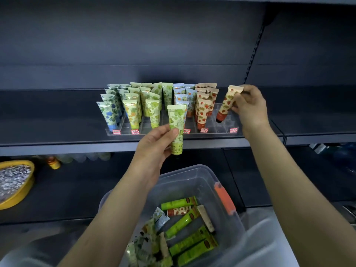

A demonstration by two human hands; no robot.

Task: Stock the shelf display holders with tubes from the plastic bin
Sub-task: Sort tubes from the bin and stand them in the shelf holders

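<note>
A clear acrylic display holder stands on the dark shelf, filled at left and centre with several upright tubes in blue, yellow, green and red prints. My right hand pinches the crimped top of a red-capped strawberry tube, tilted, cap down over an empty slot at the holder's right. My left hand grips a green tube upright in front of the holder, above the shelf edge. Below, the clear plastic bin holds several loose tubes, mostly green.
The dark shelf edge runs across the middle. On the lower shelf at left sit a yellow bowl and an orange bottle. The bin has an orange latch on its right rim. Slots at the holder's right are unfilled.
</note>
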